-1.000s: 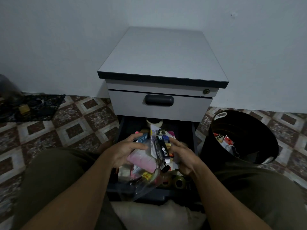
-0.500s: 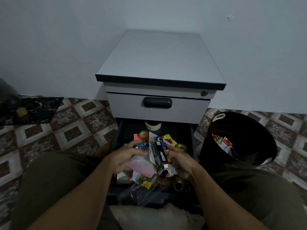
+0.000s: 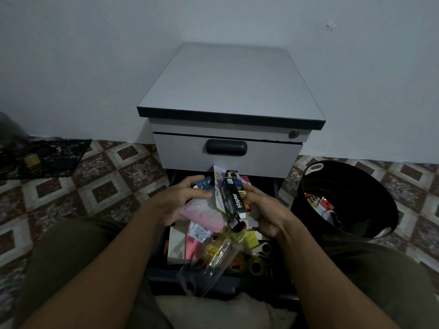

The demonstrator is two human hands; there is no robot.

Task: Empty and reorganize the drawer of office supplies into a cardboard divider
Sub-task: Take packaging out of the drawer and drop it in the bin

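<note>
A black stapler box (image 3: 234, 201) was held at the centre of the frame, just above the open bottom drawer (image 3: 164, 275), as part of a handful of supplies lifted in both hands. The right hand (image 3: 266, 212) curled round the box from the right side; the left hand (image 3: 180, 200) gripped a pink packet (image 3: 206, 217) pressed against the box's left.

The load looked loose (a clear bag (image 3: 209, 264) hung free below it), so the lift would go best with both hands squeezing inward and a thumb kept on top, clearing the drawer's front edge before swinging aside. More remained in the drawer, including tape rolls (image 3: 255, 265) at lower centre. No cardboard divider was in view.

The only legible word was "stapler", in white along the box's side; the smaller print on it, and the red-and-yellow print inside the bag, could not be read.

A black bin (image 3: 370, 181) stood at right, beside the grey cabinet (image 3: 228, 86).
</note>
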